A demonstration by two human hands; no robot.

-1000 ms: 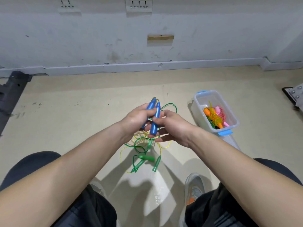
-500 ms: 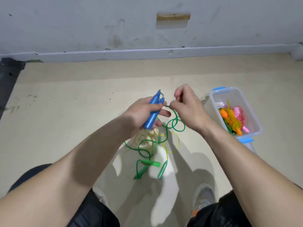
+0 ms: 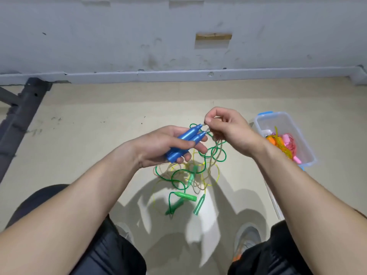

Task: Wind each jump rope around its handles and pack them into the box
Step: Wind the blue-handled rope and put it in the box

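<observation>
Two blue handles [image 3: 185, 142] gripped in left hand [image 3: 158, 147], right hand [image 3: 228, 130] pinching cord, three green handles [image 3: 186, 196] on floor

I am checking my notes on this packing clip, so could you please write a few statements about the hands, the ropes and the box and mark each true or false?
1. The left hand holds two blue handles side by side. True.
2. The right hand rests empty on the floor. False: it is raised and pinches cord near the handle tips.
3. The clear box is empty. False: it holds orange and pink ropes.
4. Green handles lie on the floor among loose cords. True.
</observation>
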